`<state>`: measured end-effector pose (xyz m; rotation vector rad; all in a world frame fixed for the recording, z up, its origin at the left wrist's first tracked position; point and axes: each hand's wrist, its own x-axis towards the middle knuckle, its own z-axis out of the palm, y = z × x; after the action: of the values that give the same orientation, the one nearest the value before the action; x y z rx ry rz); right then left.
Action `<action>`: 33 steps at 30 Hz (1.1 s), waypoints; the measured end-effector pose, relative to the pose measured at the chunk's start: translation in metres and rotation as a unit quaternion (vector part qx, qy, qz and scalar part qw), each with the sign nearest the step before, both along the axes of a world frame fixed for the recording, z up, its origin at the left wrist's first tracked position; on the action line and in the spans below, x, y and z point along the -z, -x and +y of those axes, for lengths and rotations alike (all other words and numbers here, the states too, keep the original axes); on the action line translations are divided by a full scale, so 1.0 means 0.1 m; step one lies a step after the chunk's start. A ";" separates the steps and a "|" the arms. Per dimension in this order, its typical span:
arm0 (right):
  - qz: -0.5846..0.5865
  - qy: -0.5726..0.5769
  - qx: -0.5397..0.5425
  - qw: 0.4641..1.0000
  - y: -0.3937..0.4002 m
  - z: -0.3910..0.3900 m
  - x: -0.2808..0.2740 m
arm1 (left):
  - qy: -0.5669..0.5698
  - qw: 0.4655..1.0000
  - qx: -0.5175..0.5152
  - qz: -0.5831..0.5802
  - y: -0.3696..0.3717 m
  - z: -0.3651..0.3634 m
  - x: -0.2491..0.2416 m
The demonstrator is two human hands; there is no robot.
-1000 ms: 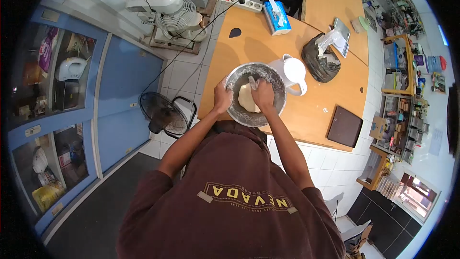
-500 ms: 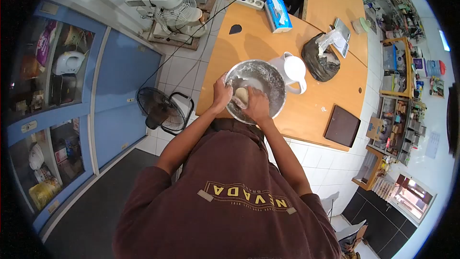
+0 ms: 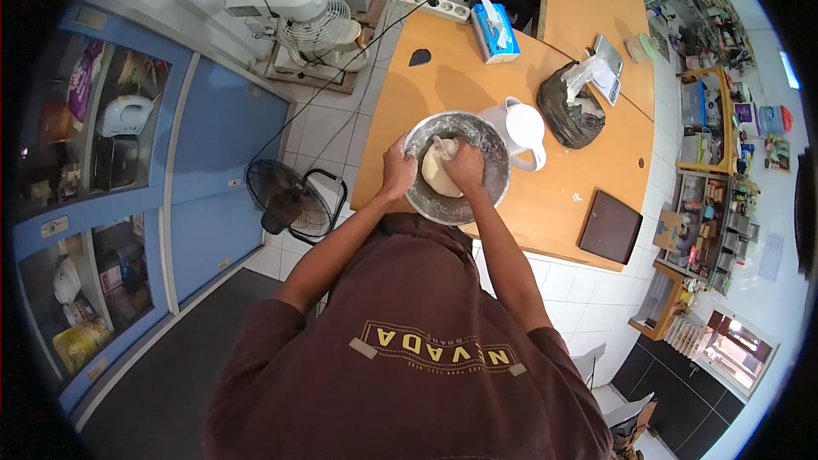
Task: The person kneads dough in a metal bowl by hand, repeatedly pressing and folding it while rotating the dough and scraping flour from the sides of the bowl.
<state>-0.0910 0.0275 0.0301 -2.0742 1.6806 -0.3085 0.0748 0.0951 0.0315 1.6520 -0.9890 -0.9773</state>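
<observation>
A floured metal bowl [image 3: 490, 146] stands on the wooden table [image 3: 554, 192] near its front edge. Inside it lies a pale lump of dough [image 3: 436, 172]. My right hand [image 3: 466, 165] presses down on the dough from the right, fingers curled over it. My left hand [image 3: 397, 172] grips the bowl's left rim and holds it steady.
A white jug [image 3: 521, 129] touches the bowl's right side. Behind it lie a black plastic bag [image 3: 566, 106], a scale [image 3: 607, 60], a blue tissue box [image 3: 494, 30] and a power strip [image 3: 433, 5]. A dark board [image 3: 610, 226] lies at the right. A floor fan [image 3: 285, 200] stands left of the table.
My right hand has moved from the bowl's near edge back up onto the dough, which now shows as a larger lump in the middle. My left hand stays on the rim.
</observation>
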 end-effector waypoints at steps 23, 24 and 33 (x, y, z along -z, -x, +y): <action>-0.088 0.052 -0.088 0.991 0.30 0.58 -0.50 | -0.039 0.999 -0.027 0.026 0.03 -0.01 0.21; -0.078 0.090 -0.087 0.989 0.24 0.55 -0.44 | -0.038 0.999 -0.026 0.028 0.04 -0.01 0.15; 0.091 0.097 -0.081 0.988 -0.19 0.36 -0.10 | -0.019 0.997 -0.015 0.070 0.03 0.04 0.04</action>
<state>-0.0718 0.0636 0.0403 -2.4326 1.6248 -0.2442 0.0720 0.0988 0.0278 1.6025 -0.8544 -1.0821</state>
